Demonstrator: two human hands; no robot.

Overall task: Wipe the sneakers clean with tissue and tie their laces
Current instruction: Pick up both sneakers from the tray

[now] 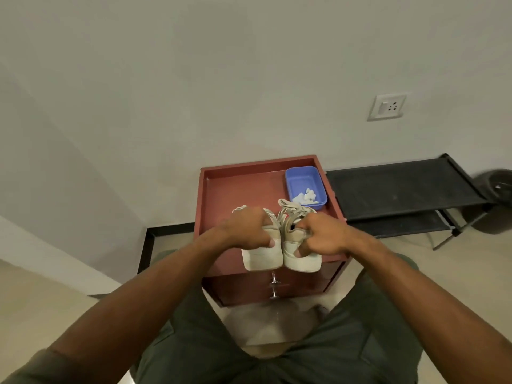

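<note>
Left hand: our left hand (246, 231) is curled over the top of the left sneaker (261, 254), fingers wrapped round its upper and the thumb tip pressed on its inner side.
Right hand: our right hand (321, 236) grips the right sneaker (297, 254) the same way, fingers hooked into its opening and the thumb against the heel part.
Sneakers: we see the pale pair side by side and touching, heels toward us and jutting over the front edge of the red cabinet (238, 187), toes pointing at the wall.
Laces: loose loops show above our right hand; we cannot tell if they are tied.
Tissue: crumpled white tissue (306, 195) lies in the blue tray (300, 176) at the back right corner of the cabinet top, just beyond the right sneaker.
Nearby: a black rack (401, 187) stands just right of the cabinet; a wall socket (387, 107) sits above it.
</note>
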